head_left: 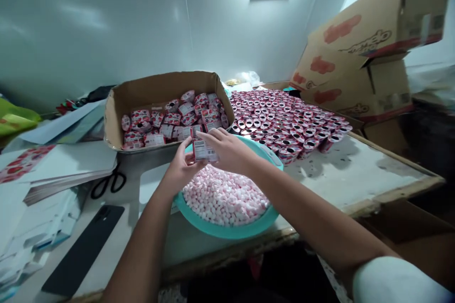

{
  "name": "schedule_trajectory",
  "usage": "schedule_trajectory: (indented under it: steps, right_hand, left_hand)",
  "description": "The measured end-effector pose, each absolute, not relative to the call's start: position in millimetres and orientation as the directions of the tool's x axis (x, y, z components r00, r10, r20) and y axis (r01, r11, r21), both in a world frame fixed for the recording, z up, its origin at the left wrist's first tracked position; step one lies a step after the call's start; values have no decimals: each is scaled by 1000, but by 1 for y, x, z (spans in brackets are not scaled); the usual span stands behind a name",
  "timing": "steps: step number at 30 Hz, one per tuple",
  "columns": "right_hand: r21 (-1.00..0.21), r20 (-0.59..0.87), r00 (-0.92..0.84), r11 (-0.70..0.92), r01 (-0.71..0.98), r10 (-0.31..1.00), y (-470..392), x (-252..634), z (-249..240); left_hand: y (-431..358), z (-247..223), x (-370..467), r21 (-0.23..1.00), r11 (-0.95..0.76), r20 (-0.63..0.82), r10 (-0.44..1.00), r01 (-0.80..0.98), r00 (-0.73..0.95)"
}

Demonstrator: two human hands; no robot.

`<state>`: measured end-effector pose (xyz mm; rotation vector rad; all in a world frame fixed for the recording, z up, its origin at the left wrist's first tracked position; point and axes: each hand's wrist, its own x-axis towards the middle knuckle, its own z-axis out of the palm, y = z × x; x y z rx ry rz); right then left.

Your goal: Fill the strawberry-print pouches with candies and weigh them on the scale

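Over the back rim of a teal basin (227, 232), both hands hold one small printed packet (203, 150) with red edges and a label of fine print. My left hand (181, 165) grips its left side, thumb and fingers around it. My right hand (229, 149) is on its right side and top, fingers bent over it. Below them the basin holds many small pale pink and white pieces (227, 196). Behind stands an open cardboard box (115, 118) with many similar red and white packets (172, 118) inside.
Many open-topped red printed containers (284, 120) stand packed together at the right. Black scissors (108, 184), a dark phone-like slab (85, 246) and paper stacks (71, 163) lie at the left. Large cartons (355, 38) are stacked at the back right; the table edge (401, 194) runs below.
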<state>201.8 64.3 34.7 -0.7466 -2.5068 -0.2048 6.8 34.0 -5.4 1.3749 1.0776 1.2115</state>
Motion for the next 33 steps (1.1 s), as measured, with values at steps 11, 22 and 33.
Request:
schedule_trajectory:
  steps: [11, 22, 33]
  right_hand:
    - [-320, 495, -718, 871, 373, 489, 67, 212, 37]
    - [-580, 443, -625, 737, 347, 643, 81, 224, 34]
    - [-504, -120, -667, 533, 679, 736, 84, 233, 23]
  left_hand:
    - [27, 2, 9, 952, -236, 202, 963, 196, 180]
    - [18, 6, 12, 788, -251, 311, 950, 562, -12]
    - [18, 8, -4, 568, -231, 434, 900, 790, -49]
